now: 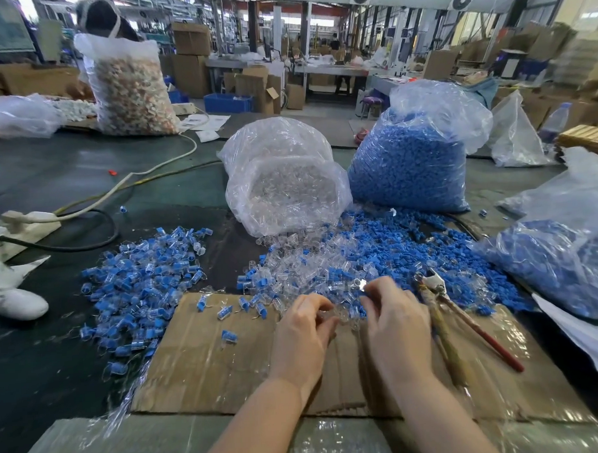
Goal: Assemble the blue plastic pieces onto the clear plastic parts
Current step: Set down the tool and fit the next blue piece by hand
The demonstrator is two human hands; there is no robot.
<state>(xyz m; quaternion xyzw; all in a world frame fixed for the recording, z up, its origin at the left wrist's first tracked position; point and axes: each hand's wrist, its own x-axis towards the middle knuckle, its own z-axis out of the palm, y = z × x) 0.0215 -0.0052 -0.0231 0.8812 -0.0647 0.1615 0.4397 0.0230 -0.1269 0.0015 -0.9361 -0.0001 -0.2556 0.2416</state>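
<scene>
My left hand (304, 332) and my right hand (392, 320) sit close together over a brown cardboard sheet (207, 360), fingers curled at the near edge of a mixed heap of clear parts (313, 263) and loose blue pieces (391, 246). The left fingertips pinch a clear part (339, 312). The right fingertips pinch something small; a clear part glints above them (362, 284). What the right hand holds is mostly hidden. A pile of assembled blue-and-clear pieces (145, 277) lies to the left.
An open bag of clear parts (282, 179) and a bag of blue pieces (411, 159) stand behind the heap. Another bag of blue pieces (559, 259) lies right. Pliers with red handles (466, 318) rest beside my right hand. A power strip and cables (33, 220) lie left.
</scene>
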